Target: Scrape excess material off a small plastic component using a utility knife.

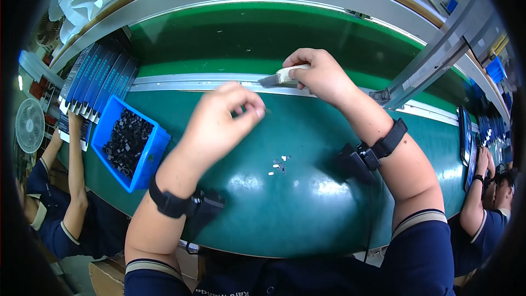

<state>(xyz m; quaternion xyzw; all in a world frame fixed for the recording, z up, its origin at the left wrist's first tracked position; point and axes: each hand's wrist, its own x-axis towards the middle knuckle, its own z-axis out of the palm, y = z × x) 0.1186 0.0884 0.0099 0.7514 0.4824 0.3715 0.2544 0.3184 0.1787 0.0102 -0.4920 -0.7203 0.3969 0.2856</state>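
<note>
My right hand [320, 74] grips a blade tool [271, 80] by its pale, wrapped handle. Its flat grey end points left, over the metal rail [192, 83] at the far side of the table. To the left of it, my left hand [222, 120] is raised above the green table [307, 214], thumb and forefinger pinched together. A tiny sliver shows at those fingertips, too small and blurred to name. Below and between the hands, several small cream and dark bits [279, 165] lie scattered on the tabletop.
A blue bin [139, 167] full of small black parts [129, 140] stands left of my left forearm. Behind it lean several dark blue boxes [104, 79]. Beyond the rail runs a green belt [192, 38]; a metal post [422, 71] rises at right. Co-workers sit on both sides.
</note>
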